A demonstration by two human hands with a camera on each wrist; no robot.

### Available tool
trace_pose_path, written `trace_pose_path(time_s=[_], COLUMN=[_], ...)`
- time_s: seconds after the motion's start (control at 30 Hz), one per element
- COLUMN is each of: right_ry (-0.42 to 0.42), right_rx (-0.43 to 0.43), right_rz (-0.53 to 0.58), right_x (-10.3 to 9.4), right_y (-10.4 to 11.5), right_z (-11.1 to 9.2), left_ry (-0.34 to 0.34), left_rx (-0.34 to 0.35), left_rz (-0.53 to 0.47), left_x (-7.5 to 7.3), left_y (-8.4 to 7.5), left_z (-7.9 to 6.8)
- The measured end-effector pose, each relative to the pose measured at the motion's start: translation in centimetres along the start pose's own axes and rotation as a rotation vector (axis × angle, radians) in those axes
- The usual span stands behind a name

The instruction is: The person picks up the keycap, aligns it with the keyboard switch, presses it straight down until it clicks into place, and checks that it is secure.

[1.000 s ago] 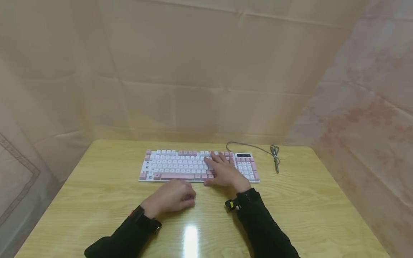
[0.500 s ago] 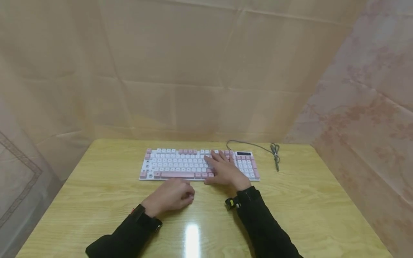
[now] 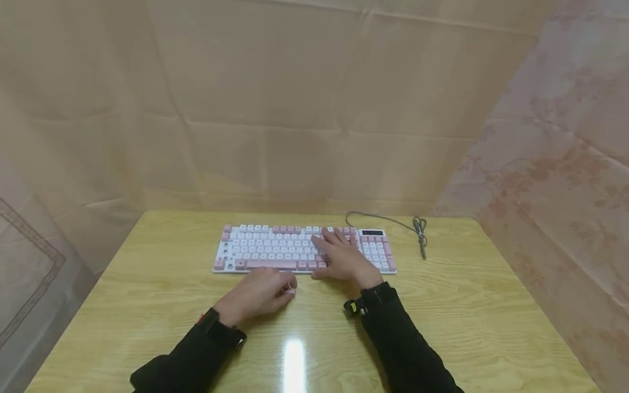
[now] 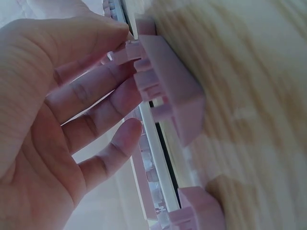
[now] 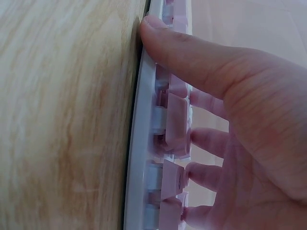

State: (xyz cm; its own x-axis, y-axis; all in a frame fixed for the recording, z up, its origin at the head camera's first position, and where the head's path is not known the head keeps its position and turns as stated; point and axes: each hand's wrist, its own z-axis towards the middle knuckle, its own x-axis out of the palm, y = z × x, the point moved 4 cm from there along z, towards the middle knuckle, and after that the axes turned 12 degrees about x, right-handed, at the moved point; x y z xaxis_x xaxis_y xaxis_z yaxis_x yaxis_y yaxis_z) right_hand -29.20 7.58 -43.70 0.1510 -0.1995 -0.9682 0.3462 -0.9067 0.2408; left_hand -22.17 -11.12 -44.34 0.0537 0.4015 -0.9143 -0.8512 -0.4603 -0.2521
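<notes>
A white-and-pink keyboard [image 3: 275,249] lies on the table. Just in front of it, my left hand [image 3: 256,289] pinches a long pink keycap [image 4: 180,84] between thumb and finger; stems show on the keycap's underside. A second pink keycap [image 4: 204,208] lies on the table beneath that hand, and part of another pink piece [image 4: 145,24] shows past the thumb. Both are hidden by the hand in the head view. My right hand [image 3: 344,261] rests with spread fingers on the keyboard's right-middle keys, its thumb [image 5: 158,36] against the front edge.
At the keyboard's left end several dark bare switches [image 3: 225,251] show between the keys. A grey cable [image 3: 378,219] runs from the back to a tied bundle [image 3: 420,232] on the right. The wooden table [image 3: 472,305] meets beige cloth [image 3: 314,164] behind.
My left fingers have shifted, and a pale pink edge of the keycap now shows between thumb and forefinger. The right hand stays in place on the keyboard.
</notes>
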Motion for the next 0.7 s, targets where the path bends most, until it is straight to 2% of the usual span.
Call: trace_pose_path(time_s=[0.23,0.7], right_ry=[0.005,-0.007], right_rx=[0.003,-0.008], right_rz=[-0.006,-0.039], right_x=[-0.02,0.06], right_y=[-0.13,-0.16], right_z=[0.10,0.28], left_ry=[0.002,-0.019], left_rx=[-0.045,-0.044], left_rz=[-0.051,-0.059], left_x=[-0.21,-0.74], left_y=[0.32,1.01], left_z=[-0.21,-0.65])
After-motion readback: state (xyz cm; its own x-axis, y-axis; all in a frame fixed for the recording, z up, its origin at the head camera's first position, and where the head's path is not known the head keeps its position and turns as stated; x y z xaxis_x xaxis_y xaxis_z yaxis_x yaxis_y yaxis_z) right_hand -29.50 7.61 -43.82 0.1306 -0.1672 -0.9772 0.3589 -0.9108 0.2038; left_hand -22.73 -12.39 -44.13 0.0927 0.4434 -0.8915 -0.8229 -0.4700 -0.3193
